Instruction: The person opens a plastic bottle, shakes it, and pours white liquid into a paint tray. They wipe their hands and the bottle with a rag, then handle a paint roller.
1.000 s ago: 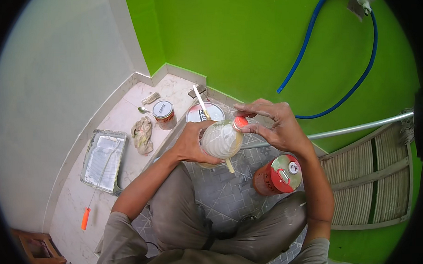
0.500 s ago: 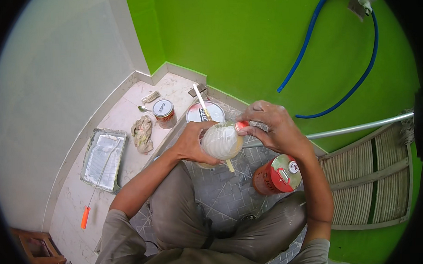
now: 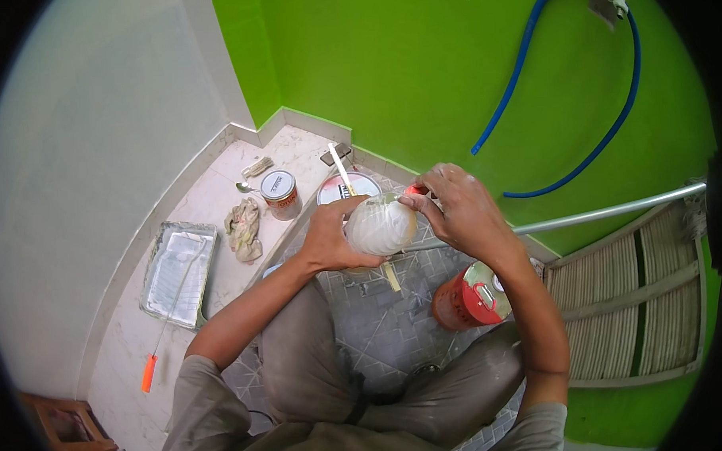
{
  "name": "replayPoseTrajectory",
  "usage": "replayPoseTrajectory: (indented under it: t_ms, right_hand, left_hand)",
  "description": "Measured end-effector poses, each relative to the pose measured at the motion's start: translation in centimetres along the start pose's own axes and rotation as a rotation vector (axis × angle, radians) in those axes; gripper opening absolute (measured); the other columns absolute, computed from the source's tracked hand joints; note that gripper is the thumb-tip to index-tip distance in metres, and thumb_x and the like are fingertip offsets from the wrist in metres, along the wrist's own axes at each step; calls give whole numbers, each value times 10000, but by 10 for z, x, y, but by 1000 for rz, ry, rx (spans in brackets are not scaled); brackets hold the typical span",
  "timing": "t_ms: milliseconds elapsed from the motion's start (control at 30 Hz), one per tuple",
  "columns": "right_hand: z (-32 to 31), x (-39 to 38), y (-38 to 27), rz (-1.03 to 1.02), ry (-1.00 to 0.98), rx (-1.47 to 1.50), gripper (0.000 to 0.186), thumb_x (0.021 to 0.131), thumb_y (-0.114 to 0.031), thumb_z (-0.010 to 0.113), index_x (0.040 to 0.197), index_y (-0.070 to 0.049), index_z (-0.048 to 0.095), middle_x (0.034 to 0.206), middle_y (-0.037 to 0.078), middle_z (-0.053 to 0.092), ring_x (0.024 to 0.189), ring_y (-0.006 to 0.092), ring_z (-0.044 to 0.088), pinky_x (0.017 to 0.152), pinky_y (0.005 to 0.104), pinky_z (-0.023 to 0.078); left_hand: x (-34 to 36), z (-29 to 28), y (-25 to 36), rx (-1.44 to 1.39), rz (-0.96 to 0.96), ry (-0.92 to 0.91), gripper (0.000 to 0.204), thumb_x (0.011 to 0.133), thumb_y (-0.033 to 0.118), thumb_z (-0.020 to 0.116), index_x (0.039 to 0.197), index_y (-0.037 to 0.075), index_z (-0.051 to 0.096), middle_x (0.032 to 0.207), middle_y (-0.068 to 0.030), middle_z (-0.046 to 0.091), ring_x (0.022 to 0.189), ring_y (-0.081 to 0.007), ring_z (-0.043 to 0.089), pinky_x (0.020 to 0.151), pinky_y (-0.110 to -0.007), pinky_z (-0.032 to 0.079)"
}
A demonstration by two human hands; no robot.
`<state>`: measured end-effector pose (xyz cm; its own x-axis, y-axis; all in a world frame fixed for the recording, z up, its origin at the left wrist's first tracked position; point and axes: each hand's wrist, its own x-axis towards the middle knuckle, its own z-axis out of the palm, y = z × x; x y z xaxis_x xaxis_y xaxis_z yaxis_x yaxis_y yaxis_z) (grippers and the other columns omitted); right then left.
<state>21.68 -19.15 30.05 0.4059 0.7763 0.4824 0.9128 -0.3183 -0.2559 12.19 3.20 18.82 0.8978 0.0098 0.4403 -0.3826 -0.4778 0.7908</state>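
My left hand [image 3: 329,236] is wrapped round a clear plastic bottle [image 3: 379,225] that is whitish inside and ribbed. The bottle leans with its neck toward my right hand [image 3: 460,210]. Thumb and fingers of that hand pinch an orange-red bottle cap [image 3: 415,190] at the neck; whether the cap still sits on the thread is hidden by my fingers. Below and behind the bottle stands a white-lidded bucket [image 3: 360,186], partly covered. A pale stick [image 3: 341,166] lies across it. By my right knee is a red can [image 3: 468,297] with a handle on top.
On the pale ledge at left lie a paint tray [image 3: 180,271] with an orange-handled roller [image 3: 149,374], a crumpled rag [image 3: 243,230], a small paint can [image 3: 280,195] and a spoon [image 3: 243,187]. A metal pole [image 3: 607,214], slatted panel [image 3: 618,312] and blue hose [image 3: 523,77] are at right.
The bottle has turned slightly, its neck tipping farther away from me. My right hand, pinching the cap, has shifted a little away and upward.
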Motion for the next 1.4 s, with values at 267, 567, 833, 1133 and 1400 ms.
replayPoseTrajectory:
  t_ms: [267,567,833,1133,1400]
  right_hand:
    - [-18,3,10,-111,-105,189,248,901,-245,765,1011,-27,719,949,168,689,865,355,648,751,437,511]
    - [-17,1,3,-264,-130,-96,312,972,-308,652,1062,-10,635,903,153,575,854,344,575,761,446,481]
    - [-5,-2,10,-305,-49,-233,348,1012,-335,581,1038,7,638,839,158,611,850,332,613,783,437,500]
    - [2,-4,13,-154,-85,-212,425,968,-359,610,683,-46,641,569,186,569,557,397,599,547,502,455]
    - [17,0,6,124,-3,-182,539,981,-407,570,638,-4,672,586,243,595,564,437,609,575,520,479]
  left_hand:
    - [3,-12,0,-181,49,-187,797,530,296,971,1202,-20,684,1103,-116,730,992,-187,698,919,-336,539]
    - [-1,-9,5,-239,2,-234,774,536,287,977,1183,-24,687,1085,-97,722,972,-166,682,921,-324,531]
    - [1,-10,4,-119,-20,-228,756,545,261,962,1190,-25,691,1097,-84,741,993,-157,694,944,-319,531]
    - [-3,-5,12,-142,-27,-182,793,505,271,958,1186,-33,688,1069,-95,729,969,-156,677,927,-321,529]
    - [-4,5,7,294,90,89,854,523,285,957,1260,-34,666,1153,-170,733,1019,-249,724,952,-369,548]
